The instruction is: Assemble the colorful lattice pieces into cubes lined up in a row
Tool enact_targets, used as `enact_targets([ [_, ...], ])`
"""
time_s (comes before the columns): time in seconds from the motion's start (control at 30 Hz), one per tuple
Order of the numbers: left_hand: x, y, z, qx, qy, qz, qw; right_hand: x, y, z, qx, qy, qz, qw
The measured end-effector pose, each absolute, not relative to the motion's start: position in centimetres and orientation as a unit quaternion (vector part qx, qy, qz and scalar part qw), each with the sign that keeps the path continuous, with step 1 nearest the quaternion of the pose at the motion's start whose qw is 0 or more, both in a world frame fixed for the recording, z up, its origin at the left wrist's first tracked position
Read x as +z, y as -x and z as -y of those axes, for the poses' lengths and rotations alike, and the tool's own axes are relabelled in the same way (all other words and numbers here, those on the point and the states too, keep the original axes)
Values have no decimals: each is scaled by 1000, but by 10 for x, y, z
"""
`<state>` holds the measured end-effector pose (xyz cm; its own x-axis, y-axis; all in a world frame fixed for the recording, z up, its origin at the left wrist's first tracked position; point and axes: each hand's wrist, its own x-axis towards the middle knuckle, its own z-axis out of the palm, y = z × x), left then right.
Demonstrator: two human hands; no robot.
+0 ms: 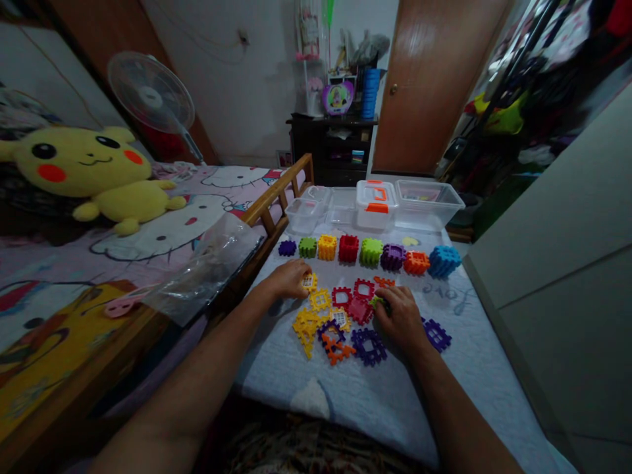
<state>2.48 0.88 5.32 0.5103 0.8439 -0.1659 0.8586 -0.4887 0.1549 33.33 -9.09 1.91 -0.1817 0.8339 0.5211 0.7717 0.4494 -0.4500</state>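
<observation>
My left hand (291,278) rests on the white cloth with its fingers curled round a yellow puzzle tile (309,282). My right hand (401,316) is closed on a small green tile (376,301). Between and below the hands lies a heap of flat interlocking tiles (340,322) in yellow, red, orange and purple. One purple tile (436,334) lies just right of my right wrist. Behind the heap stands a row of built cubes (370,253), from purple at the left to blue at the right.
Clear plastic boxes (425,201) and a white case with an orange handle (376,203) stand at the table's (385,395) far edge. A bed with a yellow plush toy (89,172), a crumpled plastic bag (210,266) and a fan (151,92) lies left. A grey wall runs along the right.
</observation>
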Motion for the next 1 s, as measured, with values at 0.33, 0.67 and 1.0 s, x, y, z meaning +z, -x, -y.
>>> enact_targets([
  [0.33,86,-12,-26,69,-863,-494,81,19,-332,91,42,524,763,378],
  [0.67,130,-63,-105,-12,-886,-458,70,18,-333,92,44,531,759,375],
  [1.0,122,-75,-135,-53,-895,-433,89,19,-331,93,63,528,758,378],
])
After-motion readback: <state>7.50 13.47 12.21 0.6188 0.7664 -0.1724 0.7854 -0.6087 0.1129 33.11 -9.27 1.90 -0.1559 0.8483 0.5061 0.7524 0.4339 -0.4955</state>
